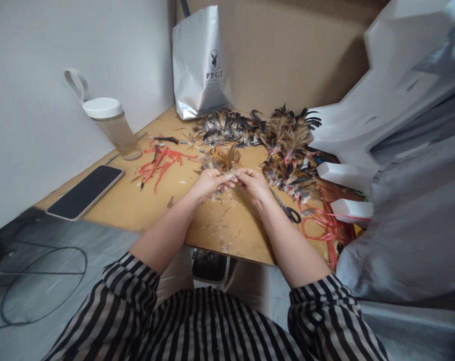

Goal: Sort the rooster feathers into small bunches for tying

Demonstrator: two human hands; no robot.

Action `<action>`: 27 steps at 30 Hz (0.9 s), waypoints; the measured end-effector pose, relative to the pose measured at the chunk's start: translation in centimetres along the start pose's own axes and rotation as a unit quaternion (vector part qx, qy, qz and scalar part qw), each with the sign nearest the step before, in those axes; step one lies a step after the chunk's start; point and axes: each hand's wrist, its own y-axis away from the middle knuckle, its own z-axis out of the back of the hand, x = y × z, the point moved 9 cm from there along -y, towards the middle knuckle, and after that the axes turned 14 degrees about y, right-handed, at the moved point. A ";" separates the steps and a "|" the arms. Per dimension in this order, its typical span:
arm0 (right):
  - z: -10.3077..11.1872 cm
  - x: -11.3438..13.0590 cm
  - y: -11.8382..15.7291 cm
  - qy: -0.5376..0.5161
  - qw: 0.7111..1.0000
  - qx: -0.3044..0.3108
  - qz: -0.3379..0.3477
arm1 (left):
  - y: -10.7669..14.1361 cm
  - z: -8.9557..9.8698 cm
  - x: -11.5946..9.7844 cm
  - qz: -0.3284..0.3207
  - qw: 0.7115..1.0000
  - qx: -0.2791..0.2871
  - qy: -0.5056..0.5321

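Note:
My left hand (212,181) and my right hand (251,183) meet over the middle of the tabletop, fingertips pinched close together. Between them they grip the lower end of a small bunch of brown feathers (224,160), whose tips fan out away from me. The exact spot where the fingers press is too small to make out. Just right of my right hand lies a pair of black-handled scissors (286,206). Feather bundles with pink-red bases (287,175) sit beyond it, and a row of darker feathers (229,128) lies at the back.
Red strips (163,163) lie at the left, more red strands (327,220) at the right. A phone (86,191) and a lidded bottle (115,128) are on the left side. A silver bag (199,65) stands at the back. White panels (351,115) and grey cloth (408,215) border the right.

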 end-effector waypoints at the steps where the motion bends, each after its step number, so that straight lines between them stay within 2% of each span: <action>1: 0.0 0.0 0.0 0.002 1.000 -0.001 0.002 | 0.0 0.0 0.1 0.007 1.000 0.000 0.013; 9: 0.9 1.6 0.4 0.035 0.996 -0.050 0.059 | -0.1 1.1 1.1 0.052 0.992 -0.037 0.113; 18: 0.1 1.8 0.8 0.037 0.993 -0.045 0.103 | 0.2 0.1 1.6 0.076 0.992 0.001 0.102; 22: 0.0 1.3 0.6 0.053 0.993 -0.045 0.098 | 0.1 0.2 1.6 0.073 0.993 0.000 0.093; 27: -0.3 1.0 0.6 0.019 0.997 -0.022 0.072 | -0.1 0.6 1.3 0.051 0.997 -0.002 0.055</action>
